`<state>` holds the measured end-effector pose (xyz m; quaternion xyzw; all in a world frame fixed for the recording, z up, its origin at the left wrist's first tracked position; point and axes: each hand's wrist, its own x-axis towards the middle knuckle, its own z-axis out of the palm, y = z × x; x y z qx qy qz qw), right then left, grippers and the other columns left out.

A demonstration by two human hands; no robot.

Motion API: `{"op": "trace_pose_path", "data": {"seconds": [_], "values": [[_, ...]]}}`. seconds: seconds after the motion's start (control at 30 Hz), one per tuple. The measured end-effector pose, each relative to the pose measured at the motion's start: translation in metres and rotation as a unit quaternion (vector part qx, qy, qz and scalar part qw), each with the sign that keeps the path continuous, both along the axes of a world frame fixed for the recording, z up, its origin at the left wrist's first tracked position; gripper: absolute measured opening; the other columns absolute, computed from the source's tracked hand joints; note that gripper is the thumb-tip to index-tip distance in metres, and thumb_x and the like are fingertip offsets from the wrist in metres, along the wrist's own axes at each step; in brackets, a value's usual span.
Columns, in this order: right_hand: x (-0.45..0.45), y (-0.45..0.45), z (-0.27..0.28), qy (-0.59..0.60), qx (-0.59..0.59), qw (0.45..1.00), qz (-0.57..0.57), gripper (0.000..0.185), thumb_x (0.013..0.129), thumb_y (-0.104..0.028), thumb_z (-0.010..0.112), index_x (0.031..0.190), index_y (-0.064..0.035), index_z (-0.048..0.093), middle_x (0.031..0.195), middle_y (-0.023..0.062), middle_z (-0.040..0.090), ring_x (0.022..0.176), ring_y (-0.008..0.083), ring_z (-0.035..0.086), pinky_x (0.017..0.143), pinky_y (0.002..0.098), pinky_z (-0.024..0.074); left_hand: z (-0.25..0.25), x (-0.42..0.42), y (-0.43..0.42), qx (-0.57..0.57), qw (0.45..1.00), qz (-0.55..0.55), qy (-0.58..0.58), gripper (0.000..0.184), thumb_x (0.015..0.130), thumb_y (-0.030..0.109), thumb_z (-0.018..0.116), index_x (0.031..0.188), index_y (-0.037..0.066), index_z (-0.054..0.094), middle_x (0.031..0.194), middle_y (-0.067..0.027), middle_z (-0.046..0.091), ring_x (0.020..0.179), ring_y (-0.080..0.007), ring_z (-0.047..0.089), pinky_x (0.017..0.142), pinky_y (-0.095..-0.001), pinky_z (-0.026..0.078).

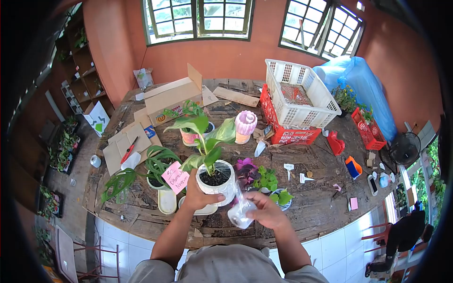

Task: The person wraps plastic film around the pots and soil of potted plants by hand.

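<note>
Left hand: the left hand (197, 196) is gripping the near left side of the white pot (222, 192), its thumb lying across the pot's near wall.
Right hand: the right hand (269, 211) is closing its fingers around the right side of the plastic wrap roll (241, 216).
White pot: it is sitting at the near middle of the table (325, 200), between the hands, and is holding dark soil (213, 178) and a broad-leaved plant (207, 153); whether its base is touching the oval tray (206, 211) below, I cannot tell.
Clear film: the film (239, 192) is stretching from the roll up to the right side of the pot.
Pink note: the handwritten note (176, 177) is standing tilted just left of the pot, beside the left hand; what is supporting it is unclear.
Left side: a split-leaf plant (161, 162) is spreading over the table edge, and a red cutter (129, 150) is lying on flattened cardboard (113, 153).
Right of the pot: a purple plant (246, 172) and a green leafy plant (267, 179) are growing close together.
Far side: a pink pot (245, 126) is standing behind the white pot, while a white crate (306, 118) is resting on a red crate (296, 137) farther right.
Far right: a phone (373, 185) is lying near the table edge.
</note>
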<state>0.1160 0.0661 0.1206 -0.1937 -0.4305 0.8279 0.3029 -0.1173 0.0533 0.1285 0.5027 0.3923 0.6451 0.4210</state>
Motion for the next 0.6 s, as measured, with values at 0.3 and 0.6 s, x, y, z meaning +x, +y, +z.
{"op": "trace_pose_path", "data": {"seconds": [0.3, 0.6], "values": [[-0.03, 0.044, -0.037, -0.015, 0.051, 0.998, 0.02, 0.048, 0.073, -0.004, 0.068, 0.118, -0.0005, 0.052, 0.111, 0.0082, 0.06, 0.101, 0.0157, 0.056, 0.092, 0.0325, 0.0431, 0.025, 0.042, -0.021, 0.011, 0.987, -0.141, -0.075, 0.096, 0.047, 0.017, 0.085, 0.127, 0.0, 0.034, 0.115, -0.0095, 0.051, 0.107, -0.0188, 0.05, 0.095, -0.0341, 0.038], [-0.02, 0.094, 0.023, 0.13, 0.054, 0.984, -0.108, 0.047, 0.081, -0.009, 0.061, 0.123, 0.0004, 0.044, 0.115, 0.0127, 0.056, 0.101, 0.0239, 0.058, 0.088, 0.0386, 0.0486, -0.001, 0.051, -0.015, -0.01, 0.993, -0.081, 0.09, 0.095, 0.046, 0.023, 0.087, 0.124, 0.003, 0.037, 0.114, -0.0102, 0.047, 0.107, -0.0225, 0.048, 0.094, -0.0352, 0.037]]}}
